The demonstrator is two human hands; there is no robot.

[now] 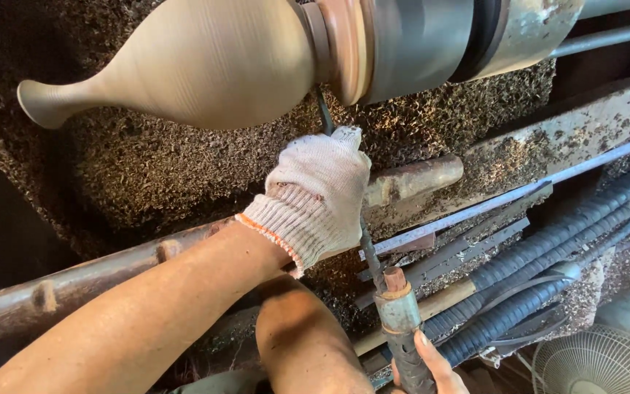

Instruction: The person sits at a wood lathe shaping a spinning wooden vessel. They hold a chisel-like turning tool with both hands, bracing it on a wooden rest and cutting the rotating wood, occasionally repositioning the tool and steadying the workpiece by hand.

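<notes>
Gloved left hand (pixel 315 191) clamps the long turning tool (pixel 368 252) down on the rest bar (pixel 410 179), steadying its tip under the vase-shaped workpiece (pixel 184 62); bare right hand (pixel 432 368) wraps the handle low for leverage.

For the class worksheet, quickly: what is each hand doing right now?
Left hand: gloved, fingers closed around the turning tool near the vase-shaped workpiece.
Right hand: bare, gripping the tool's handle.

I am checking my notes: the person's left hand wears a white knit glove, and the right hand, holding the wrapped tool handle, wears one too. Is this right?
Not fully. In the head view the left hand does wear a white knit glove, but the right hand holding the wrapped tool handle is bare.
</notes>
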